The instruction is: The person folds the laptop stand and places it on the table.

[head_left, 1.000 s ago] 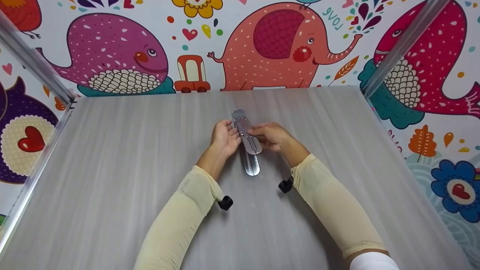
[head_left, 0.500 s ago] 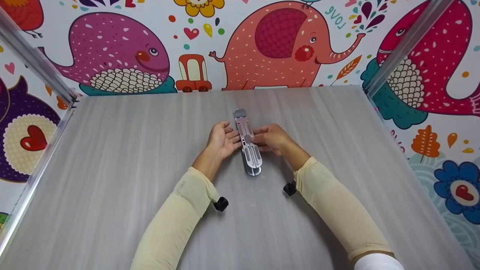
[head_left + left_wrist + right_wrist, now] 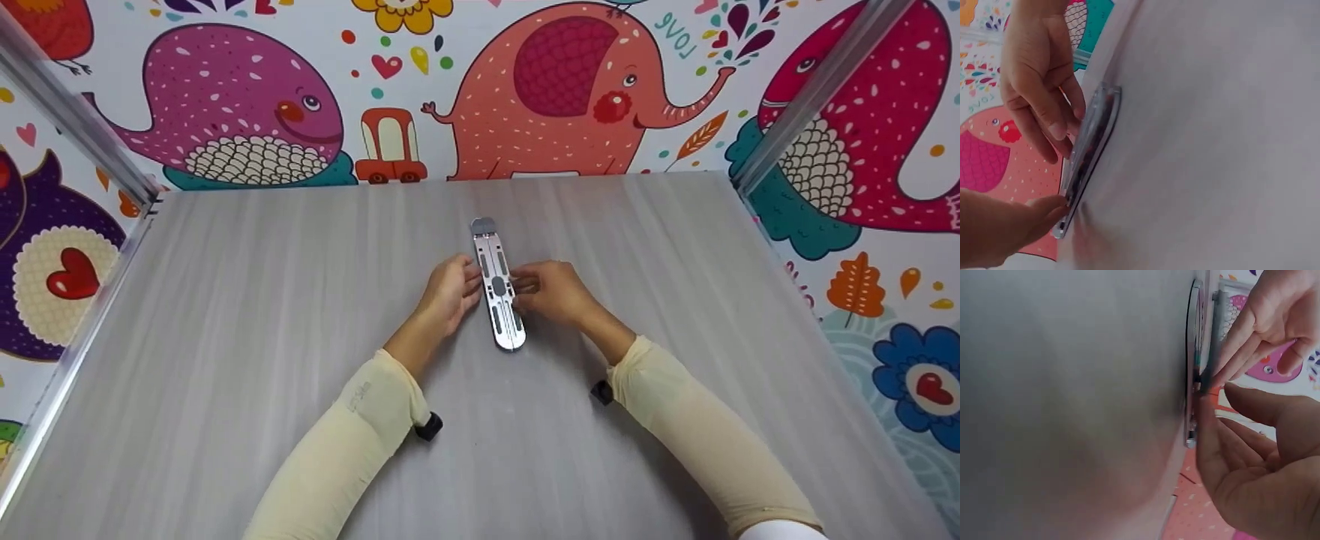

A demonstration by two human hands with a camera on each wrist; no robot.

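A slim silver folding stand (image 3: pixel 504 311) with grey pads lies lengthwise on the table, its layers folded one over another. In the left wrist view its long side shows a narrow gap between the stacked layers (image 3: pixel 1092 140). My left hand (image 3: pixel 448 291) is along its left side, fingertips right at the edge. Opposite it, my right hand (image 3: pixel 556 291) has loosely bent fingers at the right edge. The right wrist view has my right hand (image 3: pixel 1264 461) with its fingertips by the stand (image 3: pixel 1190 365) and its thumb apart from them.
The grey wood-grain table (image 3: pixel 262 337) spreads around the stand. Patterned walls (image 3: pixel 405 82) with cartoon animals border it, and metal posts (image 3: pixel 810 97) rise at the back corners. Black wrist cameras (image 3: pixel 429 427) sit on both sleeves.
The stand's upper piece has slid and come down toward me until it lies over the lower one. My right hand has shifted slightly right and toward me; the left hand's fingers have turned inward.
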